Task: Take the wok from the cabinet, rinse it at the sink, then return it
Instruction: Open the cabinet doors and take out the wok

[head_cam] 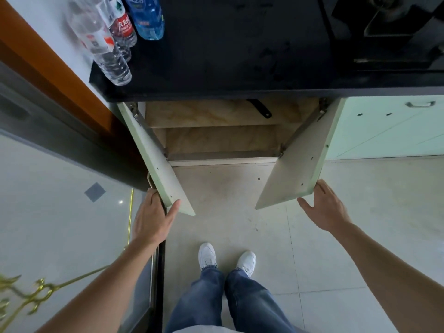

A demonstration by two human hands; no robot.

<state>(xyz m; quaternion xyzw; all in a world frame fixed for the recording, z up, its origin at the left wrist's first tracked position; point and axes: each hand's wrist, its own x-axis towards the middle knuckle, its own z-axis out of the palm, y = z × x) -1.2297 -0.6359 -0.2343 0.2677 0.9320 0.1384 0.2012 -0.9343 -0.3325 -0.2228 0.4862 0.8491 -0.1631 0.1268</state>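
Cabinet (216,138), both doors open: a dark handle (260,109), probably the wok's, lies under the bench (216,56), angled toward the right door (295,164). Left hand (151,219) grips the left door (156,159). Right hand (324,207), fingers straight and holding nothing, is nearer.

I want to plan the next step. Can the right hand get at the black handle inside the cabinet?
Probably yes. The right door stands open, the right hand is open at its edge, and nothing shows between the hand and the black handle.

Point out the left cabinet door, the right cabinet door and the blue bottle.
left cabinet door (153,162): head view, middle of its inner face.
right cabinet door (298,169): head view, middle of its inner face.
blue bottle (149,18): head view, on its blue body.
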